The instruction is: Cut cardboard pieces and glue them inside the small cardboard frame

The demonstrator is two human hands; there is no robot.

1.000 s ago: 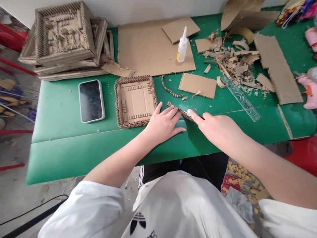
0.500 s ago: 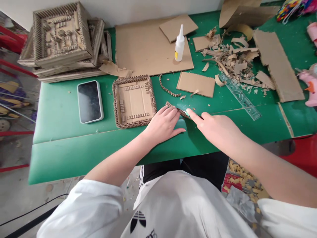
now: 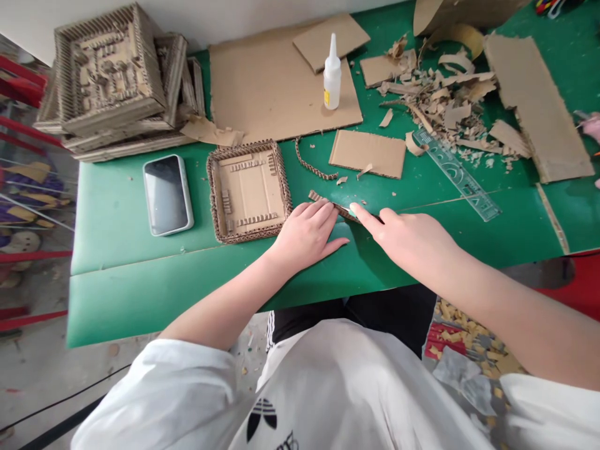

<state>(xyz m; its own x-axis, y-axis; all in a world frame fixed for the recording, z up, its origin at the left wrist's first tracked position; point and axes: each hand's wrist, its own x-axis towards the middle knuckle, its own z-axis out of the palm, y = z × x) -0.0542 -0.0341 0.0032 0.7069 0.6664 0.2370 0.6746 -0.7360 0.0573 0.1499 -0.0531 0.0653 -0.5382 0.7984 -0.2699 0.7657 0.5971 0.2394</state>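
Observation:
My left hand (image 3: pixel 307 231) lies flat on the table, thumb spread, its fingertips pressing on a thin corrugated cardboard strip (image 3: pixel 317 196). Part of that strip is hidden under the fingers. Closed around the dark handle of a craft knife (image 3: pixel 381 219), my right hand (image 3: pixel 410 239) stretches its index finger along the top. The blade lies low against the strip, just right of my left fingertips. Close by on the left sits a shallow square cardboard tray (image 3: pixel 248 234) with ridged walls and short corrugated pieces inside. A second, curved strip (image 3: pixel 313 167) rests behind my left hand.
A phone (image 3: pixel 167 195) lies left of the tray, before stacked cardboard trays (image 3: pixel 112 112). Behind are a glue bottle (image 3: pixel 332 81) on a cardboard sheet (image 3: pixel 253 94) and a small cardboard piece (image 3: pixel 368 154). Rightward are a clear ruler (image 3: pixel 462 178), cardboard scraps (image 3: pixel 452 115) and a long offcut (image 3: pixel 539 106).
The view has shifted slightly. Both hands keep nearly the same place on the strip, with the knife blade still against it; any small movement of the blade is hard to make out.

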